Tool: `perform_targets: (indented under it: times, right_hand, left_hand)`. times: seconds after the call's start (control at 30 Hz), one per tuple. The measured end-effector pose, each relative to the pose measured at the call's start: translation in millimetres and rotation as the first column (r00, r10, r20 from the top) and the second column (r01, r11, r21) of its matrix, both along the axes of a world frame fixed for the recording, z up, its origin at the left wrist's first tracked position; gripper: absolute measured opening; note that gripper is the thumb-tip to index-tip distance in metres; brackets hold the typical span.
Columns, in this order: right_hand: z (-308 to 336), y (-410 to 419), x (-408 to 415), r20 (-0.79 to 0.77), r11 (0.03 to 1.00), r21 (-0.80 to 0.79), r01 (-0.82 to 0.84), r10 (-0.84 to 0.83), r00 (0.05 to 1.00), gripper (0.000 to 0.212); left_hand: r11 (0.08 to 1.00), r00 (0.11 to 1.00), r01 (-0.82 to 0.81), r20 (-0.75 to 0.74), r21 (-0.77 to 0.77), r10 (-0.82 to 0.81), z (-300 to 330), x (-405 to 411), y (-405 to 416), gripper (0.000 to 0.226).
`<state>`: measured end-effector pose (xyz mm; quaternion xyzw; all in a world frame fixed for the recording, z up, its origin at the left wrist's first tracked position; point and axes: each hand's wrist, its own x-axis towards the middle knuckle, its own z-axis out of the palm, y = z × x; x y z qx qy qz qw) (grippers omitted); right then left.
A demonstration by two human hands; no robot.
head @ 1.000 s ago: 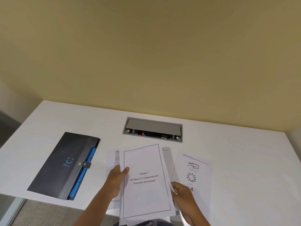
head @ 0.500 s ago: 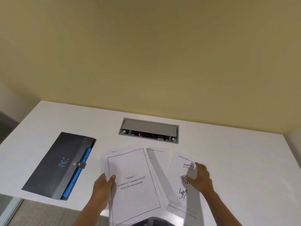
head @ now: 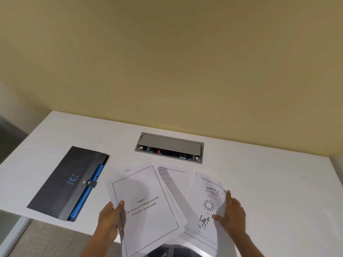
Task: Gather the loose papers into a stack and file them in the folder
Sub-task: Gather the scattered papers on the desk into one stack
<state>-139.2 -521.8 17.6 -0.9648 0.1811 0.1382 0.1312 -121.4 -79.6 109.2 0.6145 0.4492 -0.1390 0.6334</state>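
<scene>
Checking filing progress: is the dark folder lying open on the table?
No, the dark folder lies closed, left of the papers, its cover flat over the blue tabs.

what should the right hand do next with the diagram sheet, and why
Probably slide the white diagram sheet leftward onto the white paper stack titled Chapter 3. The right hand rests on its right edge, the sheet lies right of the stack that the left hand grips, and the dark grey folder with blue tabs is strapped shut, so gathering comes first.
</scene>
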Motion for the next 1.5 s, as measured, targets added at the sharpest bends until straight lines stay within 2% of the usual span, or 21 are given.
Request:
perform_targets:
  times: [0.1,0.17,0.23,0.3,0.37,0.43,0.47,0.5,0.53,0.6,0.83,0.97,1.07,1.17,1.27,1.33,1.4,1.47,1.5]
  right_hand:
    - [11,13,-13,-0.004,0.975,0.135,0.178,-0.179,0.984,0.129]
    - [11,17,-22,-0.025,0.9,0.249,0.357,-0.363,0.932,0.119]
    - [13,18,-30,-0.033,0.809,0.351,0.472,-0.493,0.87,0.098]
    - [21,16,-35,0.003,0.747,0.442,0.497,-0.555,0.832,0.062]
    - [37,12,-37,0.077,0.739,0.486,0.465,-0.567,0.82,0.028]
    - [60,8,-37,0.156,0.729,0.538,0.424,-0.58,0.8,0.012]
    - [71,6,-36,0.184,0.717,0.565,0.408,-0.592,0.785,0.008]
    - [84,5,-33,0.2,0.703,0.59,0.396,-0.603,0.772,0.008]
    - [95,5,-29,0.209,0.687,0.618,0.383,-0.613,0.762,0.009]
    - [114,8,-22,0.205,0.647,0.683,0.34,-0.616,0.761,0.009]
    - [136,70,3,0.068,0.431,0.881,0.196,-0.525,0.849,0.012]
    - [144,117,4,0.021,0.383,0.912,0.15,-0.407,0.913,0.016]
    - [155,146,2,-0.06,0.286,0.945,0.16,-0.327,0.943,0.024]
    - [162,166,1,-0.131,0.219,0.957,0.189,-0.253,0.959,0.027]
    - [165,176,5,-0.177,0.203,0.956,0.214,-0.182,0.967,0.027]
    - [161,176,12,-0.21,0.245,0.938,0.245,-0.162,0.964,0.031]
    - [143,172,23,-0.2,0.375,0.892,0.252,-0.174,0.964,0.027]
    - [110,163,38,-0.12,0.612,0.771,0.177,-0.134,0.984,0.012]
    - [93,158,47,-0.104,0.724,0.678,0.13,-0.081,0.991,0.026]
  left_hand:
    - [0.999,1.0,0.004,0.0,-0.037,-0.004,5,3,-10,0.007]
    - [0.999,1.0,0.009,-0.004,-0.047,-0.009,6,5,-15,0.007]
    - [0.998,1.0,0.015,-0.001,-0.057,-0.015,7,7,-19,0.004]
    - [0.997,1.0,0.024,0.007,-0.075,-0.024,8,11,-21,0.003]
    - [0.993,0.999,0.049,0.017,-0.112,-0.048,7,15,-23,0.022]
    - [0.989,0.998,0.061,0.013,-0.135,-0.06,11,20,-27,0.059]
    - [0.988,0.998,0.068,0.023,-0.141,-0.065,14,23,-29,0.057]
    - [0.984,0.996,0.088,0.03,-0.156,-0.084,17,26,-30,0.052]
    - [0.979,0.992,0.123,0.037,-0.162,-0.118,18,28,-30,0.034]
    - [0.972,0.985,0.172,0.038,-0.159,-0.168,20,33,-30,0.013]
    - [0.922,0.958,0.286,0.089,-0.26,-0.273,33,41,-31,0.021]
    - [0.9,0.947,0.32,0.08,-0.296,-0.311,38,39,-27,0.018]
    - [0.888,0.941,0.332,0.043,-0.319,-0.336,38,36,-15,0.027]
    - [0.889,0.938,0.329,0.003,-0.319,-0.346,37,31,-5,0.023]
    - [0.907,0.935,0.341,-0.015,-0.246,-0.355,37,24,5,0.02]
    - [0.925,0.939,0.333,-0.019,-0.182,-0.342,33,18,12,0.018]
    - [0.958,0.962,0.267,-0.035,-0.102,-0.271,28,12,27,0.019]
    - [0.972,0.968,0.231,-0.085,-0.046,-0.234,20,7,39,0.029]
    - [0.979,0.976,0.2,-0.08,-0.029,-0.202,12,3,48,0.029]
